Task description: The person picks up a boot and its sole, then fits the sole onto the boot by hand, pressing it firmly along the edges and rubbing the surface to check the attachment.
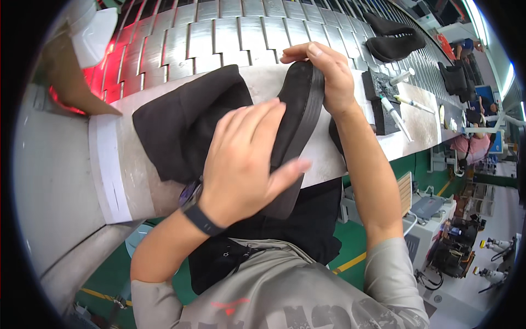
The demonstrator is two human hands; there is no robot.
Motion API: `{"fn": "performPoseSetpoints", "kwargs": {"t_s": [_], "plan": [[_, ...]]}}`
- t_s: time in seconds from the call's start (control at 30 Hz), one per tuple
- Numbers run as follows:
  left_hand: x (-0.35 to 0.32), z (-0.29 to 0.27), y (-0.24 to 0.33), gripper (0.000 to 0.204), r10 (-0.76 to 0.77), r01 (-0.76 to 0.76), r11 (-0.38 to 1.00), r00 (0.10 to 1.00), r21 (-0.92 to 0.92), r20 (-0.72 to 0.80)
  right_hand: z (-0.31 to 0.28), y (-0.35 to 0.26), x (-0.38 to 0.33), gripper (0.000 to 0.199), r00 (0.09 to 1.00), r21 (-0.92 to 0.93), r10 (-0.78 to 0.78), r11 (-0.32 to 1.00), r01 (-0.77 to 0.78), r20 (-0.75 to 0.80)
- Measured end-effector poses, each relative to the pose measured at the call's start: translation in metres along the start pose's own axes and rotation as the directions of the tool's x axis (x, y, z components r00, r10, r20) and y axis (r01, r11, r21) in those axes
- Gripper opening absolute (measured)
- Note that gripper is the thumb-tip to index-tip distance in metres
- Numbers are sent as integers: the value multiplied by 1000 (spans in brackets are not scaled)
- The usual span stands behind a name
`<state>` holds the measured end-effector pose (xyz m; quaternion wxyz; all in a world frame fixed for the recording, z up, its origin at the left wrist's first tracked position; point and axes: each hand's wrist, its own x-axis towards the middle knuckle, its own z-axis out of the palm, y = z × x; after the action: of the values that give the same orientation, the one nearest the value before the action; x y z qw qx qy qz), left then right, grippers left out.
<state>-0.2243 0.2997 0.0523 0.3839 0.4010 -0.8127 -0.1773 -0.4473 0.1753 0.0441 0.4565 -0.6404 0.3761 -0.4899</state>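
Note:
A black boot (296,101) with a thick black sole is held on its side in front of me, toe away and heel near my lap. My right hand (334,77) cups the toe, its palm against the sole and its fingers curled over the tip. Across the boot's middle lies my left hand (241,156), fingers long on the upper and a slightly blurred thumb over the sole's edge. Soft black material (189,120), seemingly the boot's shaft, spreads over the pale bench (156,109); my left hand hides where they join.
Metal conveyor plates (230,38) run beyond the bench, carrying more black footwear (394,44). To the right, syringes (395,118) lie by a black block (378,90). Another dark item (335,137) is half hidden by my right forearm. A brown panel (71,71) stands at left.

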Motion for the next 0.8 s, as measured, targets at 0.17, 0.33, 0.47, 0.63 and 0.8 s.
{"fn": "performPoseSetpoints", "kwargs": {"t_s": [0.17, 0.33, 0.47, 0.63, 0.8], "plan": [[-86, -39, 7, 106, -3, -31, 960, 992, 277, 123, 15, -7, -7, 54, 992, -136, 65, 987, -80, -109], [-88, -71, -61, 67, 116, -97, 991, 965, 92, -236, 21, -17, -62, 76, 892, -337, 374, 831, -443, -253], [-25, -81, -33, 46, -30, -4, 996, 933, -94, -359, 38, -40, -130, 53, 916, -298, 368, 866, -401, -163], [44, -26, -37, 66, -345, 280, 924, 905, 262, 248, 25, -30, -100, 42, 837, 236, 355, 931, -278, -416], [60, -18, -42, 69, -386, 297, 909, 866, 293, 318, 23, -34, -48, 54, 867, 306, 438, 881, -362, -236]]}}
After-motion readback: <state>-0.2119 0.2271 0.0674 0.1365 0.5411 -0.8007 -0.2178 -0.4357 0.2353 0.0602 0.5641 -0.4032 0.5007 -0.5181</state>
